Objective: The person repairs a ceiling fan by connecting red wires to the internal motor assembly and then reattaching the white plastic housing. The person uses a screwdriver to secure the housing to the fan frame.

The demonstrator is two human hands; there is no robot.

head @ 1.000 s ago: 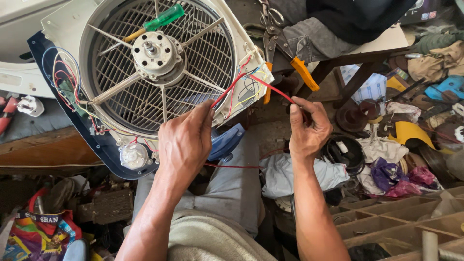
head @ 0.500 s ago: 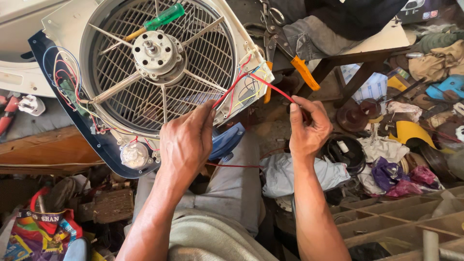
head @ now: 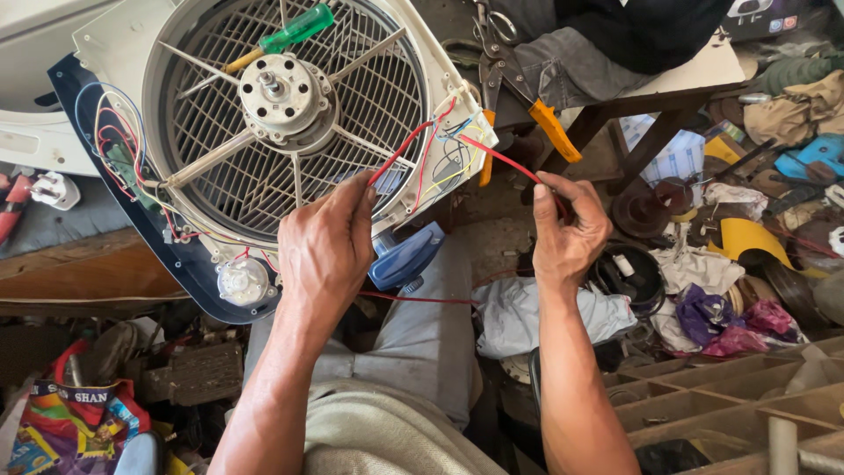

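Fan housing (head: 413,53): matt off-white plastic, scuffed, with a thin grey wire grille (head: 229,185) and a dull bare-metal motor (head: 286,92) at centre (brushed, slightly dusty). Red wires (head: 505,161): smooth glossy plastic insulation; screwdriver (head: 294,31) handle translucent green plastic. Pliers (head: 519,88): dark metal with glossy orange grips, lying on a matt wooden bench (head: 703,75) edge.

Loose wires (head: 444,163) and orange-handled pliers (head: 549,123) crowd the gap, seemingly leaving little room.

Hardly any change — hands (head: 325,251) steady.
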